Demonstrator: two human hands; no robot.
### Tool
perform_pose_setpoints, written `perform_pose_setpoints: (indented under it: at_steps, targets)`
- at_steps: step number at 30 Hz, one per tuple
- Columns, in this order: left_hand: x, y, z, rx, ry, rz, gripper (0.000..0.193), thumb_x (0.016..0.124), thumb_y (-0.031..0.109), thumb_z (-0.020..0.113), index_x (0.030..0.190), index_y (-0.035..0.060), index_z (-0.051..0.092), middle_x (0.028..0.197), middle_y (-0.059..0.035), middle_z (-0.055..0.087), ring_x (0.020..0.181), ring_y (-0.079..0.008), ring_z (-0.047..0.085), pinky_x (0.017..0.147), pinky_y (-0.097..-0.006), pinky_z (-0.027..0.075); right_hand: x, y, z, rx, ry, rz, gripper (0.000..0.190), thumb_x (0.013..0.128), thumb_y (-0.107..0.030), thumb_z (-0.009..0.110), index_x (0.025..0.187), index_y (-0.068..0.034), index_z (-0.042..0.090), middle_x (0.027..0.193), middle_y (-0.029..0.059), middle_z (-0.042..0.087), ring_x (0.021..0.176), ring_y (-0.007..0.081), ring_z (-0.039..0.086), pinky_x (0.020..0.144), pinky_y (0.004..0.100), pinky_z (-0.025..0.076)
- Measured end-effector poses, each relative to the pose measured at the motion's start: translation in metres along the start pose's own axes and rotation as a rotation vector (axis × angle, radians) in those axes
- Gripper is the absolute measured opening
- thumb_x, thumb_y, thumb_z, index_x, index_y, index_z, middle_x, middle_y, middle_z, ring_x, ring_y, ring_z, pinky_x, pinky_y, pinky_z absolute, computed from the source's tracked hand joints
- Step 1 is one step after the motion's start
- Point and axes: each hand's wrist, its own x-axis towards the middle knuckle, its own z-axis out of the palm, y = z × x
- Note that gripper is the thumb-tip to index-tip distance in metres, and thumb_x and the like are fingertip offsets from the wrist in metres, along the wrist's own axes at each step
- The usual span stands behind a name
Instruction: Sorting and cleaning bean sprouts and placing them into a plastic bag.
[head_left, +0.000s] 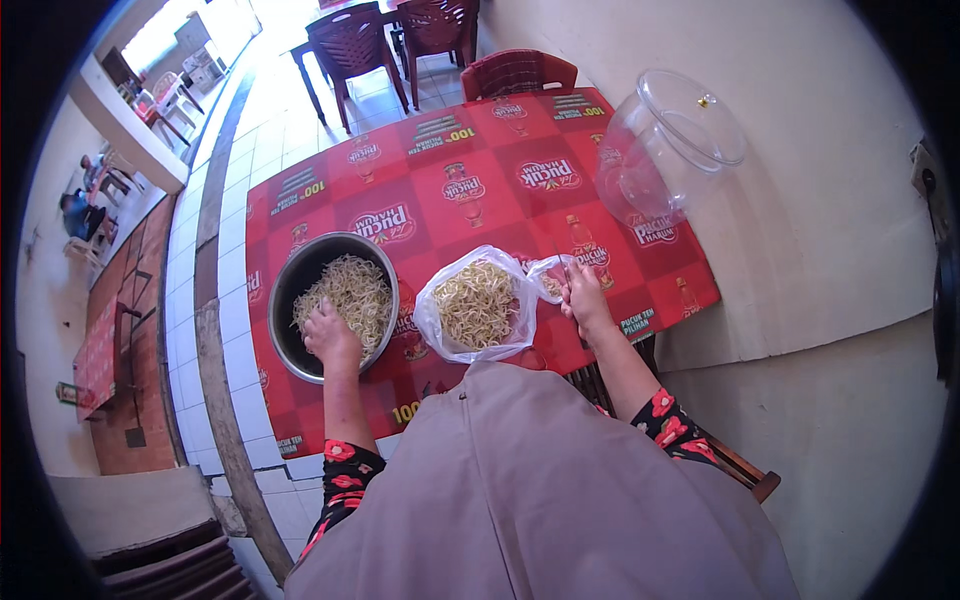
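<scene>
My left hand (327, 331) reaches into a round metal pot (281, 300) and touches the bean sprouts (352, 289) heaped inside. Its fingertips are partly hidden, so whether they grip any sprouts is unclear. Beside the pot, an open white plastic bag (429, 330) holds more bean sprouts (476, 306). My right hand (588, 298) is closed around a small knife (560, 259), its thin dark blade pointing away from me. Just left of that hand lies a small plastic bag (538, 271) with little pale bits (552, 285) in it.
A red printed tablecloth (442, 142) covers the table. At its back right, a large transparent plastic jar (637, 150) lies tilted near the wall (810, 187). Red plastic chairs (517, 71) stand beyond the far edge. Two people (84, 214) sit far off at left.
</scene>
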Motion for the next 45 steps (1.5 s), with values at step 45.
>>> perform_pose_setpoints:
  at_steps: [45]
  targets:
    - [-0.012,0.134,0.029,-0.260,-0.267,0.594,0.019,0.074,0.022,0.062,0.088,0.0104,0.067,0.097,-0.0126,0.060,0.096,-0.0290,0.056,0.081,-0.0394,0.046,-0.035,0.018,0.017,0.093,-0.228,0.091,0.028,0.094,-0.032,0.038,0.091,-0.006,0.049,0.056,-0.0031,0.039,0.038,0.0053,0.033,0.034,0.0193,0.029]
